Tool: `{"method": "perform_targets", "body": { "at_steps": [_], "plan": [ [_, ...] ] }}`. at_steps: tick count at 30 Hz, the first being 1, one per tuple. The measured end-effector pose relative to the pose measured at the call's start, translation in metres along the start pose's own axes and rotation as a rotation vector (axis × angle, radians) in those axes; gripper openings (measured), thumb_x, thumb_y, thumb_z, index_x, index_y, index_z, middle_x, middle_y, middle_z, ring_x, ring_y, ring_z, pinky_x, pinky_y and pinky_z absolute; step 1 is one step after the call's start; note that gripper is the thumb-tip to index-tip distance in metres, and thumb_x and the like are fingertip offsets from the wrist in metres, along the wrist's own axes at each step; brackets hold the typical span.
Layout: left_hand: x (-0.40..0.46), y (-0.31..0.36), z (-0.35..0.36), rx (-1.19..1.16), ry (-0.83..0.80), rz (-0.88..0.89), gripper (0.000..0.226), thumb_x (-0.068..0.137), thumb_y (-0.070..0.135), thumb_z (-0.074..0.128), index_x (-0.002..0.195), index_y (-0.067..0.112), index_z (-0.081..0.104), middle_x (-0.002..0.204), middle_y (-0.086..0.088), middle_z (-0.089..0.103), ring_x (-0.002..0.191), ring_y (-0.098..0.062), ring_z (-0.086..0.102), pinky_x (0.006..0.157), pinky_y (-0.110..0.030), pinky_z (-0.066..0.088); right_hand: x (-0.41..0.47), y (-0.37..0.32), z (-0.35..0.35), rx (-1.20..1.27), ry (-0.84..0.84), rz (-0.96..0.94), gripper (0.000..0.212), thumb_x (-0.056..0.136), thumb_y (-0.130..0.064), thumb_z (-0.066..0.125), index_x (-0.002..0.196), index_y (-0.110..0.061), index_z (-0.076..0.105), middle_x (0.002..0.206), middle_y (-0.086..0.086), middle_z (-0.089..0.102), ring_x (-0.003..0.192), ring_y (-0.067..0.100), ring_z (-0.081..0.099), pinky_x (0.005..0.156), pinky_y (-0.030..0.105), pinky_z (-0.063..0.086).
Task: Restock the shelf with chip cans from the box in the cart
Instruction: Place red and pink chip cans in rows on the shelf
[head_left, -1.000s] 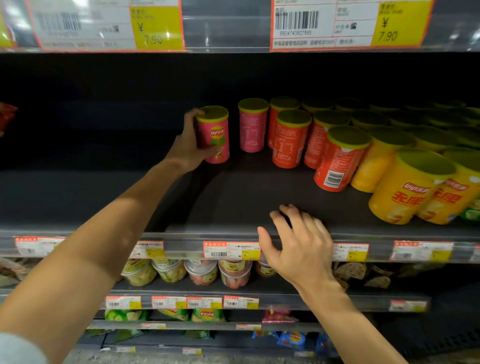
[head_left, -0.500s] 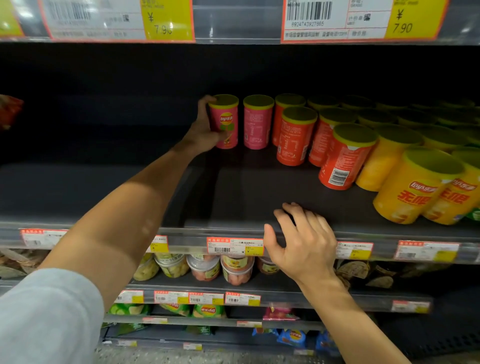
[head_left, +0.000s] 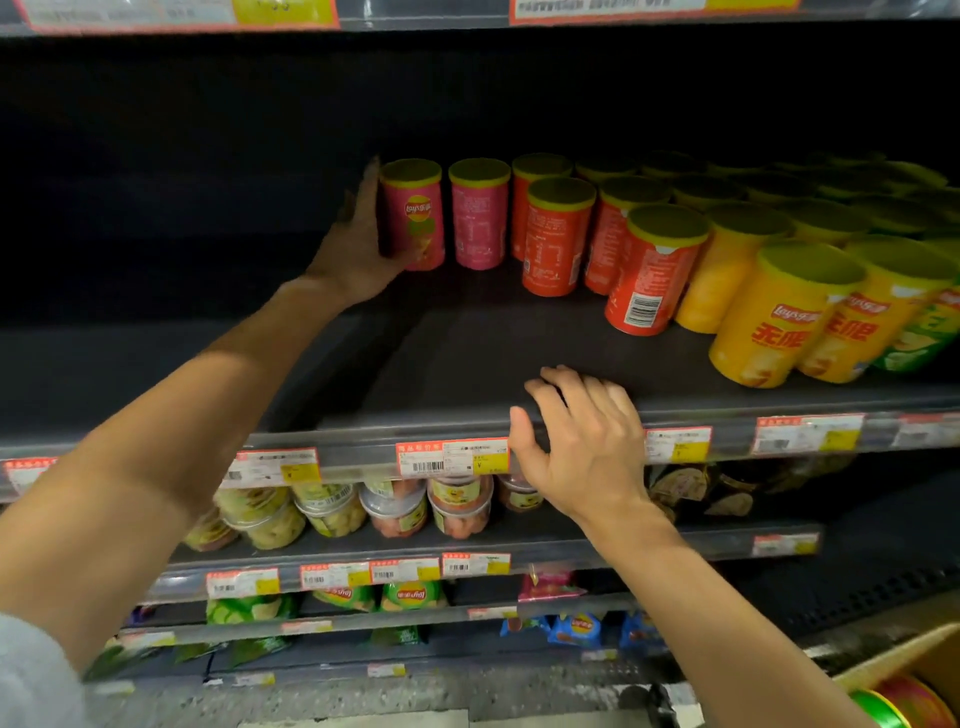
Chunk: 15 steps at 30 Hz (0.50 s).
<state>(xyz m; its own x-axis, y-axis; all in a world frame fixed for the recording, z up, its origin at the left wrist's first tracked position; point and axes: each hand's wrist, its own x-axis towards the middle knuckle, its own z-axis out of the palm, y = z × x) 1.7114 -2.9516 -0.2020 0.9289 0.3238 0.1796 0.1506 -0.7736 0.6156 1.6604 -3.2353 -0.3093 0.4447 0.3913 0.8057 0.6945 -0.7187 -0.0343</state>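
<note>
Fingers (head_left: 370, 179) of the left hand (head_left: 358, 244) curl round the left side of a pink cylindrical chip can with a dull yellow-green plastic lid (head_left: 415, 215), thumb low at the front; the can stands upright at the back of the dark grey flat metal shelf (head_left: 467, 358), far left of the row. Just right of it stands a second pink lidded can (head_left: 479, 214), apart by a narrow gap. Next come red-orange cylindrical cans with the same lids (head_left: 558, 239), printed text and a barcode facing out, in rows running back. Right hand (head_left: 582, 447) rests on the shelf's front lip, fingers (head_left: 597, 395) loosely bent and slightly spread over the edge, thumb out to the left, holding nothing. White-and-yellow paper price tags (head_left: 452, 457) sit in the clear strip just beside it. Further right, glossy yellow cylindrical cans with red lettering (head_left: 779, 317) crowd the shelf edge. Below, clear round plastic snack tubs (head_left: 395, 512) and crinkly chip bags. Bottom right corner, a brown cardboard box (head_left: 904, 660) with round can tops inside, blurred.
</note>
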Motion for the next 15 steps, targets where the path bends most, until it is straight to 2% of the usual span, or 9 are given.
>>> {"method": "perform_targets", "body": {
  "at_steps": [2, 4, 6, 8, 10, 13, 15],
  "plan": [
    [-0.026, 0.008, -0.001, 0.115, 0.01, 0.045, 0.092, 0.09, 0.033, 0.069, 0.155, 0.033, 0.003, 0.159, -0.008, 0.023, 0.142, -0.027, 0.031, 0.111, -0.034, 0.03, 0.0, -0.001, -0.004, 0.009, -0.051, 0.013, 0.048, 0.101, -0.04, 0.039, 0.102, -0.007, 0.073, 0.11, 0.012, 0.072, 0.1, 0.029, 0.067, 0.085, 0.041, 0.048],
    [-0.058, 0.02, 0.002, 0.195, 0.066, 0.181, 0.074, 0.09, 0.026, 0.066, 0.151, 0.025, 0.024, 0.146, -0.013, 0.04, 0.13, -0.032, 0.044, 0.103, -0.034, 0.038, -0.001, -0.001, -0.009, 0.023, -0.102, 0.008, 0.045, 0.1, -0.04, 0.043, 0.107, -0.007, 0.073, 0.115, 0.012, 0.07, 0.107, 0.03, 0.065, 0.089, 0.043, 0.047],
    [-0.092, 0.034, 0.011, 0.208, 0.088, 0.288, 0.062, 0.089, 0.025, 0.066, 0.144, 0.02, 0.038, 0.137, -0.012, 0.047, 0.122, -0.031, 0.051, 0.099, -0.035, 0.043, -0.003, 0.001, -0.016, 0.023, -0.164, -0.004, 0.045, 0.098, -0.04, 0.046, 0.117, -0.008, 0.07, 0.125, 0.013, 0.066, 0.121, 0.03, 0.059, 0.1, 0.045, 0.043],
    [-0.125, 0.05, 0.026, 0.184, 0.053, 0.399, 0.055, 0.09, 0.024, 0.065, 0.14, 0.018, 0.045, 0.14, -0.007, 0.047, 0.124, -0.025, 0.051, 0.102, -0.032, 0.042, -0.011, 0.003, -0.026, 0.002, -0.233, -0.013, 0.049, 0.097, -0.041, 0.046, 0.131, -0.008, 0.062, 0.14, 0.015, 0.056, 0.135, 0.031, 0.047, 0.113, 0.05, 0.033],
    [-0.154, 0.066, 0.046, 0.188, 0.024, 0.565, 0.049, 0.091, 0.025, 0.062, 0.137, 0.012, 0.05, 0.143, -0.009, 0.047, 0.127, -0.024, 0.05, 0.105, -0.033, 0.043, -0.024, 0.007, -0.038, -0.021, -0.262, -0.003, 0.054, 0.097, -0.04, 0.048, 0.141, -0.009, 0.053, 0.151, 0.017, 0.043, 0.145, 0.032, 0.034, 0.118, 0.054, 0.024],
    [-0.184, 0.084, 0.086, 0.212, -0.008, 0.788, 0.046, 0.09, 0.025, 0.056, 0.132, 0.005, 0.058, 0.141, -0.013, 0.052, 0.129, -0.026, 0.05, 0.109, -0.033, 0.041, -0.055, 0.022, -0.059, -0.019, -0.26, 0.05, 0.053, 0.094, -0.036, 0.053, 0.138, -0.005, 0.055, 0.157, 0.02, 0.033, 0.149, 0.033, 0.025, 0.118, 0.056, 0.025],
    [-0.196, 0.096, 0.116, 0.187, -0.046, 0.849, 0.044, 0.088, 0.021, 0.058, 0.129, 0.004, 0.061, 0.138, -0.014, 0.056, 0.128, -0.027, 0.05, 0.112, -0.034, 0.036, -0.079, 0.036, -0.075, -0.016, -0.269, 0.1, 0.048, 0.095, -0.033, 0.055, 0.132, -0.002, 0.058, 0.156, 0.021, 0.033, 0.148, 0.034, 0.026, 0.115, 0.056, 0.031]
  ]
}}
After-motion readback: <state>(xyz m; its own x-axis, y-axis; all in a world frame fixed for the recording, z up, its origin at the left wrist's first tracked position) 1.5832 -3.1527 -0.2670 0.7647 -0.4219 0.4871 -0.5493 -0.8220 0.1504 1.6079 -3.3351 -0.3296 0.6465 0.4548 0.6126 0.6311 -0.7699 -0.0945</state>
